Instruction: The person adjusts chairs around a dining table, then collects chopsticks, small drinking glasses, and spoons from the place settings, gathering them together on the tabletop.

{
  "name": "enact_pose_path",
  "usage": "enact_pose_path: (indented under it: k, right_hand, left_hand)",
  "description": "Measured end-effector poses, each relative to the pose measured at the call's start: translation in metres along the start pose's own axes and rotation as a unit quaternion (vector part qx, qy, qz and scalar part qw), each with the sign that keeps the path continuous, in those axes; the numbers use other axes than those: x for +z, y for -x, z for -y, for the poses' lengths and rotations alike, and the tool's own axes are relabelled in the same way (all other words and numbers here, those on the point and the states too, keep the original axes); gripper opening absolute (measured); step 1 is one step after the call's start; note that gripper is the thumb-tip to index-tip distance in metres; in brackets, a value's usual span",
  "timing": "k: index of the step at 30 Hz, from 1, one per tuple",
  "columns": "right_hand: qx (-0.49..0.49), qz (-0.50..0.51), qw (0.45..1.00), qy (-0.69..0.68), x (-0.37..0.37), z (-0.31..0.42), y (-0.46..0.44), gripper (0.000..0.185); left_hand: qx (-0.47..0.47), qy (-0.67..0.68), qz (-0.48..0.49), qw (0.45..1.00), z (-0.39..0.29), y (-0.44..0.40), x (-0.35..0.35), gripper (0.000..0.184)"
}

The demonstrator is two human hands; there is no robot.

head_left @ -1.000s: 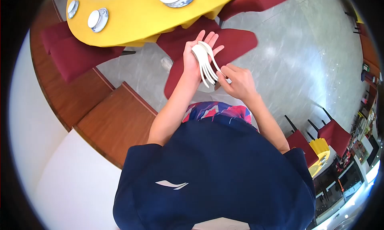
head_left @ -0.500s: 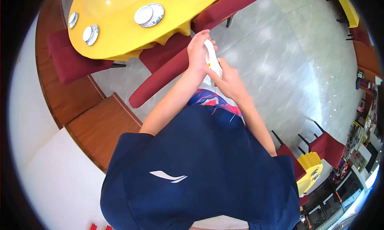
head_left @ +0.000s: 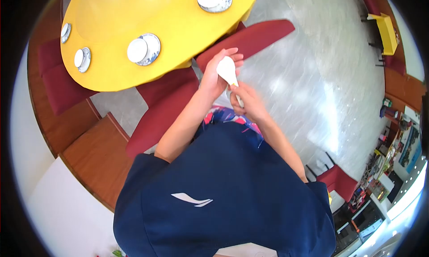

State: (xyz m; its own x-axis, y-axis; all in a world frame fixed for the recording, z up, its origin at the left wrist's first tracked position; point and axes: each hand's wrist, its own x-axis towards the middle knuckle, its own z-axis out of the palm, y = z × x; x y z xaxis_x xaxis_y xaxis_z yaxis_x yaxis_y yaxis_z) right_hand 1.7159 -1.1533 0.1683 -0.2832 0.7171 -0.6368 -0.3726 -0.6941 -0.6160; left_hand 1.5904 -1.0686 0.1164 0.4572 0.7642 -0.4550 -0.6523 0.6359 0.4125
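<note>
A white soup spoon (head_left: 227,70) is held out in front of my body, its broad bowl end away from me and a small yellow mark near the handle. My right hand (head_left: 249,103) is closed around the handle. Behind the spoon's bowl lies my left hand (head_left: 213,78), palm towards it and fingers stretched out; whether the palm touches the spoon, I cannot tell.
Beyond my hands stands a round table with a yellow cloth (head_left: 111,76), set with white bowls on patterned plates (head_left: 152,49). Dark red chairs (head_left: 167,107) line its near side. A wooden panel (head_left: 96,152) runs along the left, and grey tiled floor (head_left: 295,91) stretches to the right.
The spoon has turned so its broad bowl now shows. My left fingers have opened out from around it, and my right hand now grips the handle. The view has shifted, showing more of the table.
</note>
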Motion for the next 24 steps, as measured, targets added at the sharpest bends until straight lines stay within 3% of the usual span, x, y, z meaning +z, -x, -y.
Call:
enact_pose_path:
  k: [4, 7, 9, 11, 12, 14, 15, 17, 21, 24]
  right_hand:
    - [0.019, 0.056, 0.998, -0.013, -0.002, 0.029, -0.029, 0.021]
    - [0.072, 0.100, 0.992, -0.026, -0.004, 0.038, -0.050, 0.023]
    - [0.067, 0.129, 0.986, 0.076, -0.005, 0.044, -0.067, 0.026]
    - [0.047, 0.170, 0.960, 0.216, -0.010, 0.053, -0.085, 0.032]
    - [0.056, 0.178, 0.957, 0.222, -0.012, 0.060, -0.094, 0.032]
    - [-0.054, 0.204, 0.879, 0.427, -0.016, 0.075, -0.110, 0.041]
    - [-0.015, 0.220, 0.851, 0.477, -0.013, 0.107, -0.115, 0.048]
    - [-0.086, 0.188, 0.840, 0.503, -0.029, 0.132, -0.157, 0.047]
    - [0.050, 0.022, 0.911, 0.409, -0.100, 0.168, -0.310, 0.049]
    - [0.211, -0.027, 0.932, 0.292, -0.133, 0.176, -0.395, 0.054]
  left_hand:
    - [0.026, 0.180, 0.127, 0.975, -0.009, -0.025, -0.006, 0.045]
    - [0.108, 0.136, 0.117, 0.978, -0.021, -0.030, -0.003, 0.039]
    - [0.109, 0.125, 0.066, 0.984, -0.026, -0.031, -0.019, 0.018]
    - [0.161, 0.204, 0.019, 0.965, -0.018, -0.034, -0.029, 0.014]
    - [0.184, 0.227, -0.020, 0.956, -0.017, -0.036, -0.030, 0.014]
    - [0.223, 0.291, -0.079, 0.927, -0.013, -0.033, -0.029, 0.014]
    - [0.246, 0.330, -0.058, 0.910, -0.010, -0.033, -0.032, 0.012]
    - [0.295, 0.383, -0.045, 0.874, 0.000, -0.033, -0.034, 0.010]
    - [0.398, 0.389, -0.093, 0.826, 0.036, -0.033, 0.002, 0.020]
    - [0.442, 0.399, -0.141, 0.791, 0.084, -0.041, 0.045, 0.024]
